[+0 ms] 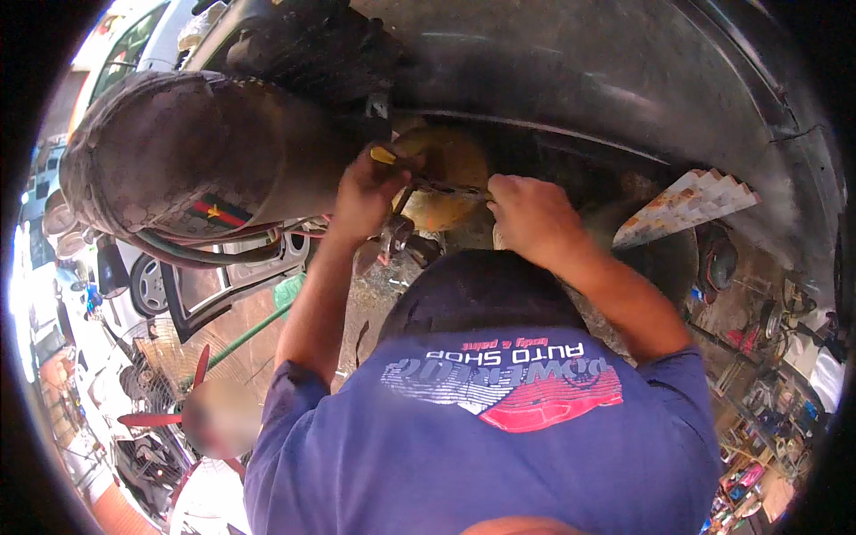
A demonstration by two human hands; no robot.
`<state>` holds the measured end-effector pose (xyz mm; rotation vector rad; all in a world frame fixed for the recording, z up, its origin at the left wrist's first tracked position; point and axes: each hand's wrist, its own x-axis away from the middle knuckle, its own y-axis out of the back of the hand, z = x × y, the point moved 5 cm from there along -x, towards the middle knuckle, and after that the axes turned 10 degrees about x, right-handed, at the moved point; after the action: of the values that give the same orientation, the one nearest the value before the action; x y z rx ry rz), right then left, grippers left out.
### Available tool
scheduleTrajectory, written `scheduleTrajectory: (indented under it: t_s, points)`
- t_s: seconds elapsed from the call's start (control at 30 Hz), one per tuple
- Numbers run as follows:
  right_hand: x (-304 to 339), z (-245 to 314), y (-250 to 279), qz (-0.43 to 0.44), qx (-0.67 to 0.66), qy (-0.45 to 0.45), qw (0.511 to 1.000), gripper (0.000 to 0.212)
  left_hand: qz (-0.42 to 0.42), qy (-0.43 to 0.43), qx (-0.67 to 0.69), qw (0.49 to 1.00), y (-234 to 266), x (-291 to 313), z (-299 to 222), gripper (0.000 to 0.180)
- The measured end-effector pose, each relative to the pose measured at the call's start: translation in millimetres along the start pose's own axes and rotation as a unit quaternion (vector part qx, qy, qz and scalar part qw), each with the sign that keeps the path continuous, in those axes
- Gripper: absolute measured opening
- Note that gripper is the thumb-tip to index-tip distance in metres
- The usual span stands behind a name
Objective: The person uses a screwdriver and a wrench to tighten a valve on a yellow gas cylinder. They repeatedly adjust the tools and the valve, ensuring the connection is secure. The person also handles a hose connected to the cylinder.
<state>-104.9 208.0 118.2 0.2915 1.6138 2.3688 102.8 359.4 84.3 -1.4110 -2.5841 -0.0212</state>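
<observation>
My left hand (364, 198) is closed around a tool with a yellow handle end (382, 155); a thin metal shaft (403, 198) shows below the fingers. Opposite it, my right hand (532, 217) is closed at the end of a slim dark metal piece (450, 188) that spans the gap between both hands; its kind is hard to make out. Behind them sits a rounded yellow-brown part (450, 216) under the dark car body panel (553, 67). Next to my left wrist is a metal part (395, 234), partly covered.
A brown patterned cap (169, 152) with a striped band fills the left, close to my left arm. Hoses (201, 257) run below it. A fan with red blades (150, 419) stands lower left. A pale, jagged-edged sheet (687, 207) is on the right, with shelves of items (749, 464) farther down.
</observation>
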Motion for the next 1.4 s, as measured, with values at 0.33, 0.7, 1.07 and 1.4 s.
scheduleTrajectory:
  t_s: [0.33,0.7,1.07,1.4]
  points:
    - [1,58,-8,-0.043,0.015,-0.08,0.996,0.042,0.094,-0.016,-0.07,0.993,58,5,-17,0.023]
    - [17,90,-28,-0.022,0.024,-0.09,0.995,0.028,0.109,-0.01,0.033,0.993,79,19,18,0.023]
    - [32,83,-31,-0.039,0.002,-0.075,0.996,0.031,0.09,-0.009,0.007,0.996,67,32,10,0.021]
    - [43,71,-23,-0.18,-0.119,0.026,0.976,0.028,0.09,0.012,0.012,0.996,51,31,-1,0.023]
